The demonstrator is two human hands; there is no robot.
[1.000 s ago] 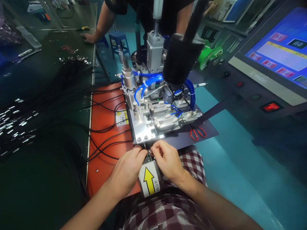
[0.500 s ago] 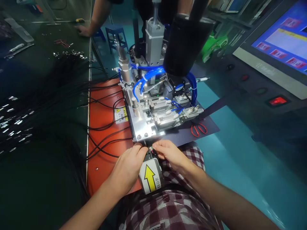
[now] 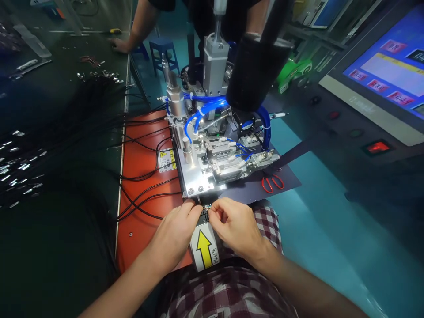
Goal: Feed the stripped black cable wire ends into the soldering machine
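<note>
In the head view, the left hand (image 3: 175, 229) and the right hand (image 3: 238, 224) meet over a narrow black track (image 3: 204, 217), just in front of a silver metal machine with blue air hoses (image 3: 195, 176). The task's thing, a tiny piece with thin pale and reddish wire ends (image 3: 207, 207), lies between the fingertips, above the track. The right fingers pinch it; the left fingers are bent close at its other side, though whether they grip anything is hidden. A white label with a yellow arrow (image 3: 205, 249) sits just nearer the body. Black cables (image 3: 145, 194) cross an orange-red board (image 3: 142, 234) on the left; red-handled scissors (image 3: 272, 183) lie to the right of the machine.

The step in hand looks like fine two-handed arranging of the wire ends. A further move would call for steady fingertips, small adjustments and the ends kept apart.
</note>
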